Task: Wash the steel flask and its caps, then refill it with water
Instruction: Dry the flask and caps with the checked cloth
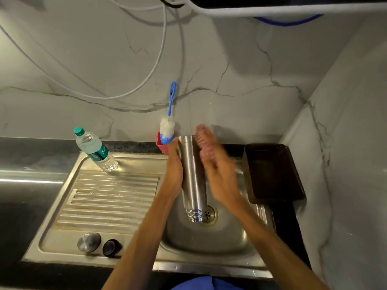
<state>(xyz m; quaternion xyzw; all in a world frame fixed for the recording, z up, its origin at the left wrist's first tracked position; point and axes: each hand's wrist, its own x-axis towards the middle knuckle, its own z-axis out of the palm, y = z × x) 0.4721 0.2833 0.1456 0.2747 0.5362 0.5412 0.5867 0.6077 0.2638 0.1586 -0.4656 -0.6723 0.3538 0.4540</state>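
Note:
The steel flask (191, 174) is held upside down over the sink basin (188, 237), its threaded mouth pointing at the drain (209, 214). My left hand (173, 170) grips the flask's body from the left. My right hand (217, 170) is blurred with motion against the flask's right side, and a pinkish scrubber (204, 141) shows at its fingertips. Two caps lie on the drainboard's near edge: a steel cap (89, 242) and a black inner cap (112, 247).
A plastic water bottle (95, 150) with a green cap stands on the ribbed drainboard (113, 197). A blue-handled bottle brush (167, 130) stands in a red holder (162, 146) behind the sink. A dark tray (272, 172) rests on the sink's right side. White cables hang on the wall.

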